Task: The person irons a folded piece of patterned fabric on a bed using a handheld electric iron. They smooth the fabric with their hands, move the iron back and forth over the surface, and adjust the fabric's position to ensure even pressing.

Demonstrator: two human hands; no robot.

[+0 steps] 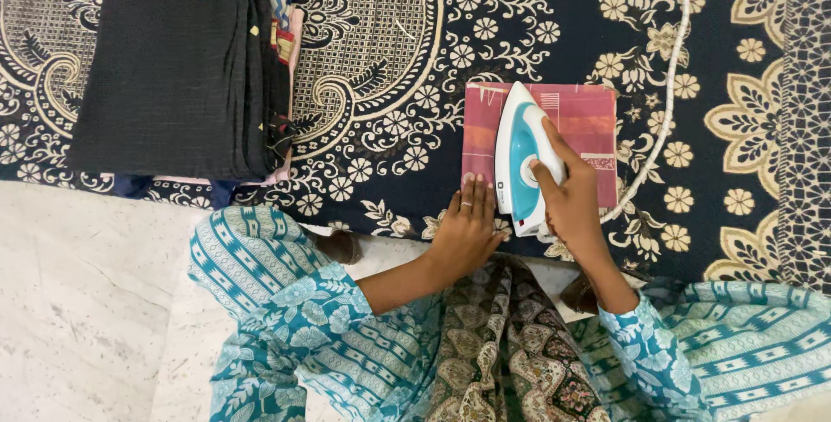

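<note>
My right hand has its grip closed around the handle of the white and teal iron, which stands on the folded pink cloth; my left hand lies flat, fingers together, pressing that cloth's near left corner; the cloth rests on a dark floral bedspread; a stack of folded clothes, black on top, sits well apart to the left.

Iron on folded cloth, clothes stack far left on the bedspread

Left hand lies flat, right hand curled in a grip.
</note>
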